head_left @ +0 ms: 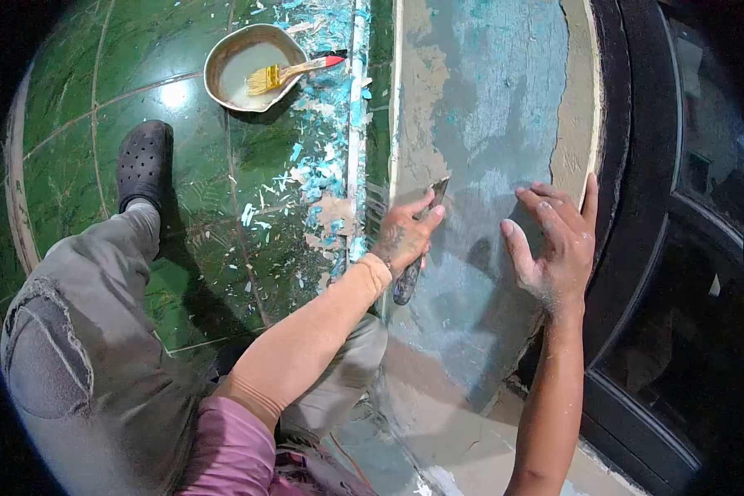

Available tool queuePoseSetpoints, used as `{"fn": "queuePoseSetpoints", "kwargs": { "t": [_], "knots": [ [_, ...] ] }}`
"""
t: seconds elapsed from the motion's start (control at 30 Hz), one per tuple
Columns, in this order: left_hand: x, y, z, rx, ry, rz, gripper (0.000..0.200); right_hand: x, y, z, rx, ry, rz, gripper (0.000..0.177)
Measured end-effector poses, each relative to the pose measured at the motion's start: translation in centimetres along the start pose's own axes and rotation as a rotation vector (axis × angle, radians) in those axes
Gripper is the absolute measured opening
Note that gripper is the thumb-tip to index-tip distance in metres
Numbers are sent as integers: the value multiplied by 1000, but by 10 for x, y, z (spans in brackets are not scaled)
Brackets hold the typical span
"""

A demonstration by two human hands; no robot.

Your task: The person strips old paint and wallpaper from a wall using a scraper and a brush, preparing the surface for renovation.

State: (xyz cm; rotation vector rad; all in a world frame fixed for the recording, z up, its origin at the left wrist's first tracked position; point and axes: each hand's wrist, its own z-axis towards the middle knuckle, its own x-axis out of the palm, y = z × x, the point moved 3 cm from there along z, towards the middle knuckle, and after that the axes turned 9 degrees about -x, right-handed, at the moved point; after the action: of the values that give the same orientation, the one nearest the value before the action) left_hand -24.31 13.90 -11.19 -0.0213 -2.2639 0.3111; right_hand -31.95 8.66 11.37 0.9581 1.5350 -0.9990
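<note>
Left hand (405, 238) is wrapped around a scraper (407, 286): fingers curled tight on the handle, thumb and forefinger up near the blade. The blade tip is against the wall (496, 99), and the dark handle end sticks out below the palm. The scraper sits at the left edge of the wall face, at the boundary between bare grey-brown plaster and remaining blue paint. Right hand (558, 248) lies flat on the wall just right of the scraper and holds nothing. Its fingers are extended and slightly spread, thumb out toward the left hand, with pale dust on the skin. The two hands are near each other but not touching. The wall surface is patchy, with blue paint mid-panel and bare plaster at the left strip, top right and bottom. A dark door frame (636, 165) runs along the wall's right side. The green tiled floor (140, 83) on the left is littered with blue paint flakes (322, 165), densest along the wall base. A bowl (215, 58) stands on the floor well away from the hands, holding cloudy liquid. A brush (293, 73) rests across its rim, bristles in the bowl, red-tipped handle pointing toward the wall. A black clog (145, 161) and a grey trouser leg (83, 331) are at lower left, and a pink sleeve (231, 450) is pushed up the left arm.
</note>
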Motion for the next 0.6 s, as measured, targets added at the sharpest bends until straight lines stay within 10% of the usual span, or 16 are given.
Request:
{"fn": "queuePoseSetpoints", "kwargs": {
  "t": [0.6],
  "knots": [
    [0,-19,-9,-47,44,-47,60,-2,0,2,26,26,3,31]
  ]
}}
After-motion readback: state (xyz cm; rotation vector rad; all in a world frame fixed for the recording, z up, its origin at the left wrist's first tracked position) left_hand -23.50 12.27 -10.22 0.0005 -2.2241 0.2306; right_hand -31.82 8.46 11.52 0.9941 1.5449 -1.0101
